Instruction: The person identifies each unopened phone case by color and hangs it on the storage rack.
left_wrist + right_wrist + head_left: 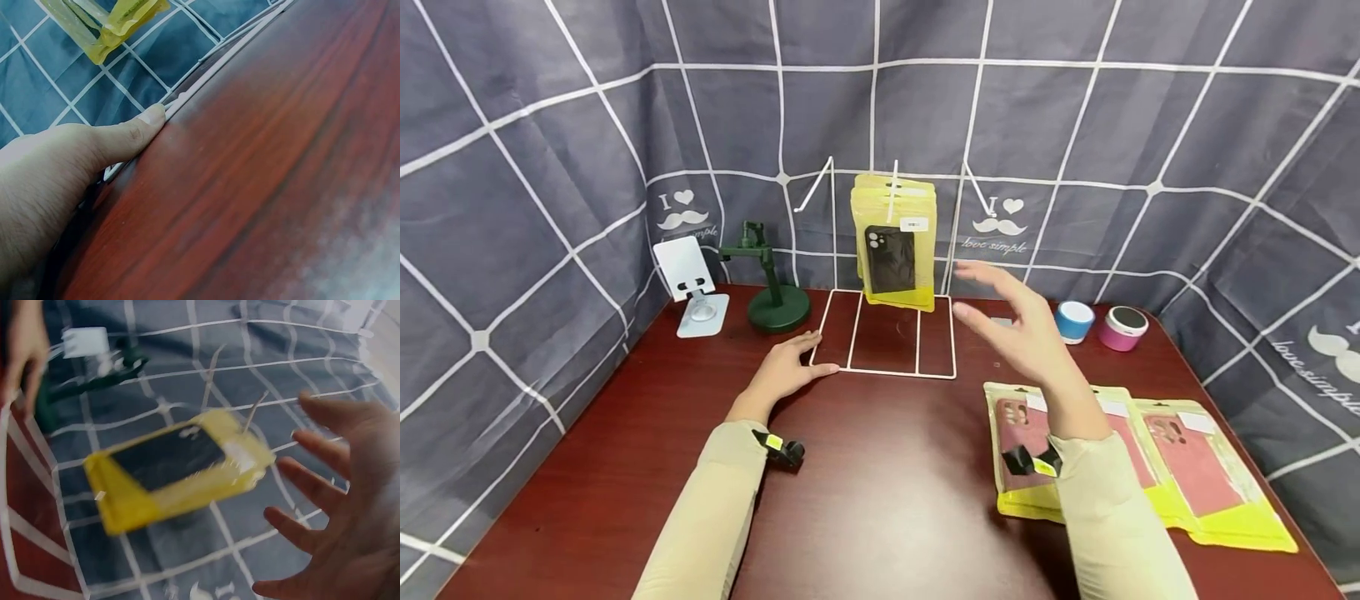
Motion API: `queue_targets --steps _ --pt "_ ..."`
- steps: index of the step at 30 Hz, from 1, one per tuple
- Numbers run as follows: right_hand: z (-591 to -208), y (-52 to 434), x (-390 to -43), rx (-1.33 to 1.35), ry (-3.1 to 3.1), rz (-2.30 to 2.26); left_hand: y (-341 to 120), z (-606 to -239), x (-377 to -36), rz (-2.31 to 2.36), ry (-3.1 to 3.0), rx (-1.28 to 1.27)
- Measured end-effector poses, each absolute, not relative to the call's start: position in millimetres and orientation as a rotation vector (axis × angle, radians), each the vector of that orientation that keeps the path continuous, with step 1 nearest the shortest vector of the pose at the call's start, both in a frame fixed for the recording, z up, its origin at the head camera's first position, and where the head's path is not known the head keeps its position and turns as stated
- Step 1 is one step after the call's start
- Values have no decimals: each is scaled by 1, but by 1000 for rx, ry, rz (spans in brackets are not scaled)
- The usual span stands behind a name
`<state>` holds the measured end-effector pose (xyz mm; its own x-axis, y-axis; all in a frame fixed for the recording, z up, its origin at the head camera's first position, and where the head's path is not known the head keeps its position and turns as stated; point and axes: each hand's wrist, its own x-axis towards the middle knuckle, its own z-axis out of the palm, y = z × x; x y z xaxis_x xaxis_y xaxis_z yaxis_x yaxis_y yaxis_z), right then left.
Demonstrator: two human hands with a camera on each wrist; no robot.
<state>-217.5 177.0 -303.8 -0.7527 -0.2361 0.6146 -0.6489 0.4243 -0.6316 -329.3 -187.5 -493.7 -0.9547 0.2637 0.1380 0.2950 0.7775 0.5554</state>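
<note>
A grey cloth backdrop (1075, 125) with a white grid encloses a dark red wooden table (880, 483) on three sides. At the rear centre of the table stands a white wire display rack (887, 333), its flat base frame lying on the wood and its pegs rising toward the cloth. A stack of yellow phone-case packets (895, 242) hangs on the middle peg, the front one showing a black case; in the right wrist view this stack appears blurred, just beyond the fingertips. Further packets with pink cases (1187, 467) lie flat at the near right, overlapping each other. A green clamp stand (771, 287) and a white phone holder (688, 283) sit at the rear left; a blue speaker (1073, 321) and a pink speaker (1123, 327) sit at the rear right. The left hand (786, 367) rests flat on the table, its grip released, with the thumb (147, 125) pressed against the rack's base wire. The right hand (1022, 325) is raised in the air near the hanging stack, fingers spread, grasping nothing. Judged from this, the rack is light and likely to slide: keep the left thumb bracing the base, bring the right hand squarely to the hanging stack, and avoid tilting the peg.
</note>
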Motion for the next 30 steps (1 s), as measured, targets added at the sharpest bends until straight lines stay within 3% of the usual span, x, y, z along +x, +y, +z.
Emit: queue_targets --steps 4,14,30 --pt "-342 214 -226 852 -2350 1187 -191 -496 -328 -912 -2915 -453" --pt "-435 310 -240 726 -2822 926 -191 -500 -323 -923 -2932 -426" --pt "-464 333 -249 633 -2893 920 -187 -492 -328 -914 -2899 -460"
